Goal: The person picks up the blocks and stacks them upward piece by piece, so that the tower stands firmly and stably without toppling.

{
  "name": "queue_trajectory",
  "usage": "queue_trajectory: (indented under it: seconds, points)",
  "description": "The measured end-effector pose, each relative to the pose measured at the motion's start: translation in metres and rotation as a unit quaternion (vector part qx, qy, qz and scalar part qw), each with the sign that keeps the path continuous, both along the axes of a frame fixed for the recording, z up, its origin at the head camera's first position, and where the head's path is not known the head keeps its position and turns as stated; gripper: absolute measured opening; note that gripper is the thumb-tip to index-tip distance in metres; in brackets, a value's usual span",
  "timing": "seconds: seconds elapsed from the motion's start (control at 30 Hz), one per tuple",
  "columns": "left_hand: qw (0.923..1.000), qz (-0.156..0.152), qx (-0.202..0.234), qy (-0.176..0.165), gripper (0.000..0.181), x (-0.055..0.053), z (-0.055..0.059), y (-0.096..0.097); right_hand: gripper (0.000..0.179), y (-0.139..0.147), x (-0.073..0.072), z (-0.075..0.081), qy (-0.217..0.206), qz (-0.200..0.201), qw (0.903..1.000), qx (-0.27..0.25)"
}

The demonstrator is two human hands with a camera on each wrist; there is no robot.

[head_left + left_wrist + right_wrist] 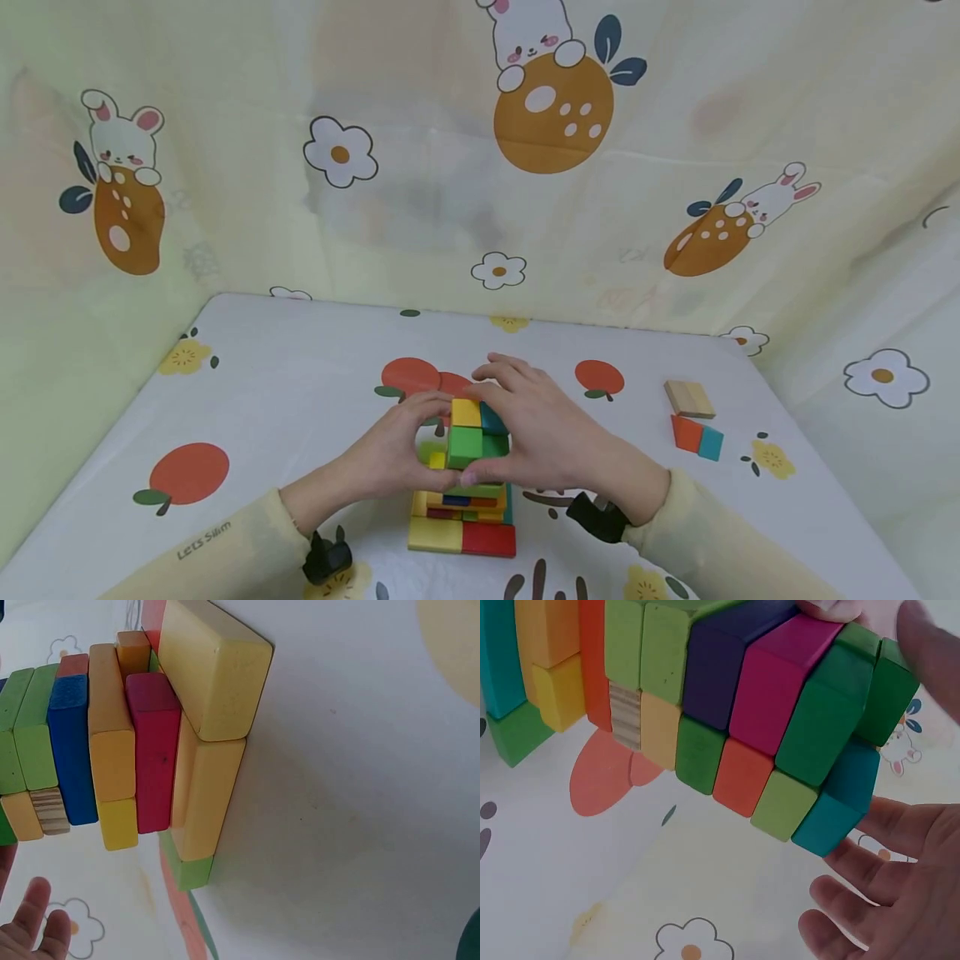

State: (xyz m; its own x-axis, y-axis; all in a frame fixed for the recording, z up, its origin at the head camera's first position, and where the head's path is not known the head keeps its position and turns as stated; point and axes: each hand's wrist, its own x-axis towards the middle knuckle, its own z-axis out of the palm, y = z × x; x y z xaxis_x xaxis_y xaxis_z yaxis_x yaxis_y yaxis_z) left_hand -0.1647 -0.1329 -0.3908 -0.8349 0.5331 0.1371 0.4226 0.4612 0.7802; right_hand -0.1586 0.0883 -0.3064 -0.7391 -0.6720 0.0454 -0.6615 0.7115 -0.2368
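A tower of coloured wooden blocks (467, 448) stands on the table, with yellow, green and teal blocks near the top. My left hand (393, 446) curves round its upper left side, thumb at the front; in the left wrist view its lower fingers are spread apart from the tower. From the right, my right hand (540, 425) holds the upper blocks, thumb in front and fingers behind. One of its fingers touches a teal block (836, 806) at the tower's top end. At the base lie a pale yellow block (225, 671) and a red block (489, 539). The hands partly hide the upper layers.
To the right lie a natural wood block (690, 399), a red-orange block (686, 433) and a blue block (711, 443). A printed white cloth (300, 367) covers the table. Patterned curtains (420, 217) hang behind and at both sides.
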Motion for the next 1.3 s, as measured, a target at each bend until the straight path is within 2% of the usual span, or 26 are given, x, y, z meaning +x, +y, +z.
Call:
queue_trajectory:
  seconds: [0.37,0.63,0.87,1.0,1.3]
  points:
    - [0.9999,0.001,0.003,0.010,0.057,0.001,0.001,0.000,0.078,-0.002,-0.001,0.000,-0.001,-0.006,1.0000,0.002]
    - [1.0000,0.003,-0.001,0.008,0.058,0.001,0.002,0.001,0.080,-0.001,-0.001,-0.001,-0.006,-0.008,0.9999,0.003]
    - [0.9999,0.003,-0.005,0.010,0.061,0.000,0.000,0.000,0.084,-0.005,-0.001,-0.002,-0.008,0.005,1.0000,0.002]
    - [1.0000,0.004,-0.007,0.005,0.064,0.000,0.000,0.000,0.078,-0.009,0.000,-0.003,0.009,0.008,0.9998,0.013]
    - [1.0000,-0.002,0.008,0.002,0.060,0.000,0.000,-0.001,0.069,-0.012,0.001,-0.005,0.004,-0.005,1.0000,0.007]
